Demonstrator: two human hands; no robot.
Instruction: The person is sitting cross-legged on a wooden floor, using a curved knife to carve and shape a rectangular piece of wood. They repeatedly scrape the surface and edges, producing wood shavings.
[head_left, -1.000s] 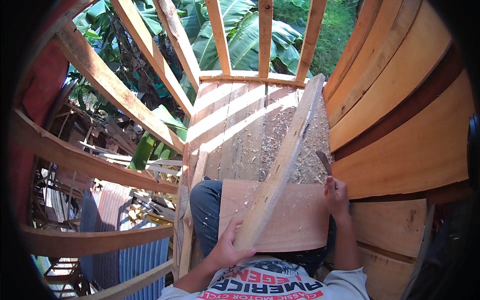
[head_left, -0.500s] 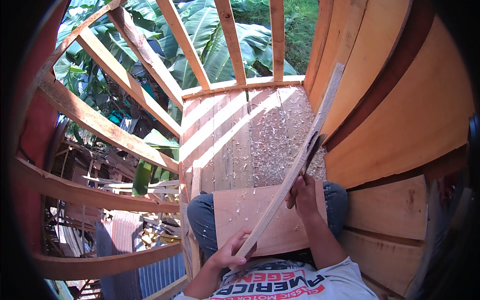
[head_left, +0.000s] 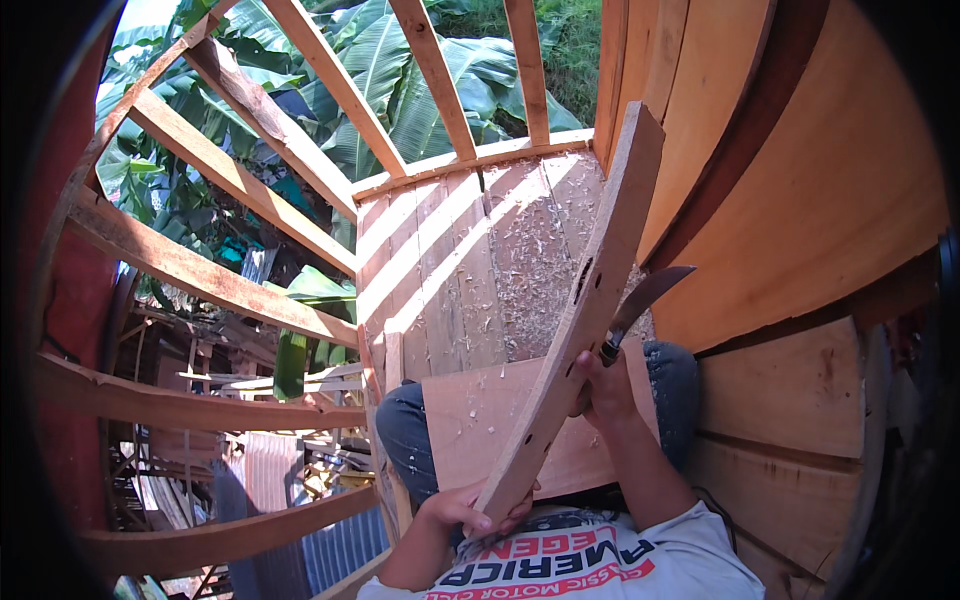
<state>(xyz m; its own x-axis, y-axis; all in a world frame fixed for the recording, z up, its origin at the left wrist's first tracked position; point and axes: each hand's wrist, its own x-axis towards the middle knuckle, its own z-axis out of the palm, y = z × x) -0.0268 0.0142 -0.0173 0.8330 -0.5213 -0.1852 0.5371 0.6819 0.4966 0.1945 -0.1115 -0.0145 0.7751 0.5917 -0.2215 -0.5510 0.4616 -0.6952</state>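
Note:
A long wooden strip (head_left: 570,330) slants up from my lap toward the far right, a few dark holes in its face. My left hand (head_left: 462,508) is wrapped round its near end. In my right hand (head_left: 612,392) is a knife (head_left: 648,298) with a dark curved blade, its tip pointing up and right. The blade stands beside the strip's right side, with a gap toward the tip. My right thumb lies close to the strip; whether it touches cannot be told. Across my thighs rests a flat wooden board (head_left: 470,410) with a few shavings, partly covered by the strip.
Wood shavings (head_left: 520,290) lie scattered over the plank floor (head_left: 430,260) ahead. Wooden slats (head_left: 240,180) form an open railing at the left and front, with large green leaves (head_left: 400,90) beyond. A plywood wall (head_left: 800,190) closes the right side.
The strip has turned about its length, showing a broader face, and stands a little more upright. The blade has swung out to the right, away from the strip's edge. The view has shifted slightly.

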